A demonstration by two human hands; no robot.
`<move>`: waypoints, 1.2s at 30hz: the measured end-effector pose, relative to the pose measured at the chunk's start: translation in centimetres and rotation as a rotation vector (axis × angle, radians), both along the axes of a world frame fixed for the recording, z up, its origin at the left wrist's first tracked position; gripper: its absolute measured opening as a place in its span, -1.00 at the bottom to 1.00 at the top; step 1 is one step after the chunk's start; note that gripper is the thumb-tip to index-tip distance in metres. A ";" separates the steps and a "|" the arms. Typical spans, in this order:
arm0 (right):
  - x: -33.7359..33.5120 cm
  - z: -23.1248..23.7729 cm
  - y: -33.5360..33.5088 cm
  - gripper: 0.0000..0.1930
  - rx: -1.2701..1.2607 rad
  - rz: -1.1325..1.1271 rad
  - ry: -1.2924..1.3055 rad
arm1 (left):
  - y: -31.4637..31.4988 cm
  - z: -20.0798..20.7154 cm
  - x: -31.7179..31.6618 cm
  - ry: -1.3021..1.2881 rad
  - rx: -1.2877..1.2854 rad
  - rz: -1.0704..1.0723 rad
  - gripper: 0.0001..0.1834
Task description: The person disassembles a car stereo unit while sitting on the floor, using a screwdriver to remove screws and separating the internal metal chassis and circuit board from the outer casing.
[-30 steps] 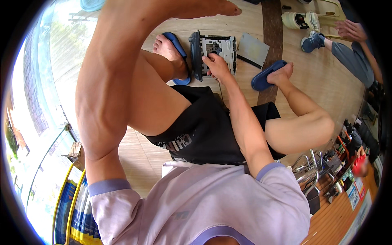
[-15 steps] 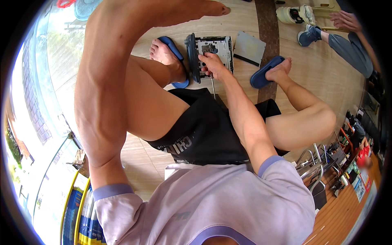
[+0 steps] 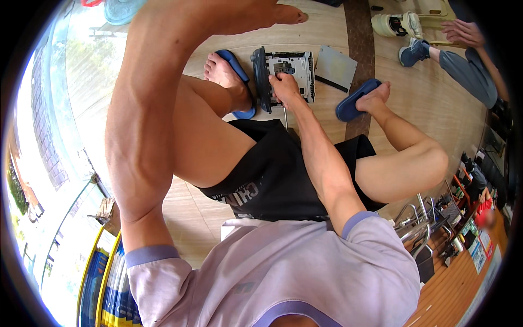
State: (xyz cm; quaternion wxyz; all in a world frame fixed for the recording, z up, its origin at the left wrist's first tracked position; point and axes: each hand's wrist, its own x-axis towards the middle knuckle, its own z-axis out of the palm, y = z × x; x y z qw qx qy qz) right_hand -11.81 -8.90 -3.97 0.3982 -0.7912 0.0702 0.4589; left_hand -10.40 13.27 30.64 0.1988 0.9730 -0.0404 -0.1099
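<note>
My right hand (image 3: 285,90) is over an opened printer-like device (image 3: 302,61) on the floor between my feet. Its fingers are curled and closed at the dark front panel (image 3: 262,76), with the thumb pointing toward that panel. A thin metal rod (image 3: 286,117) runs from beneath the hand toward my shorts; whether the fingers hold it is hidden. The device shows a pale inside with dark mechanical parts. My left hand (image 3: 256,15) is raised at the upper edge, very near the camera and partly cut off. One digit is stretched out, and nothing held is visible.
A flat grey panel (image 3: 335,68) lies right of the device. My feet wear blue slippers (image 3: 357,101) on either side. Another person's hands (image 3: 463,32) and leg are at upper right, beside a cream-and-black object (image 3: 396,24). Yellow-edged racks (image 3: 111,283) stand lower left, metal chair frames (image 3: 422,223) right.
The view has shifted slightly, so floor things appear a little lower and farther right. My right hand stays at the device, its fingers drawn in slightly. My left hand remains raised.
</note>
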 end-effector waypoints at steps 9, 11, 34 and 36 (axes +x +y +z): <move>0.1 -0.4 -0.2 -0.72 0.043 0.010 -0.038 | 0.2 -0.1 0.8 0.139 -0.019 0.052 -0.49; -0.5 -1.8 -0.6 -0.72 -0.017 0.063 -0.227 | 0.2 -0.5 1.0 0.119 -0.029 0.036 -0.49; 0.9 2.8 -0.7 -0.70 0.058 0.068 0.158 | 0.3 -6.2 0.6 0.044 0.017 -0.035 -0.48; 2.1 2.9 -2.6 -0.58 0.102 -0.027 0.110 | -0.7 -10.3 0.8 0.085 0.013 -0.048 -0.50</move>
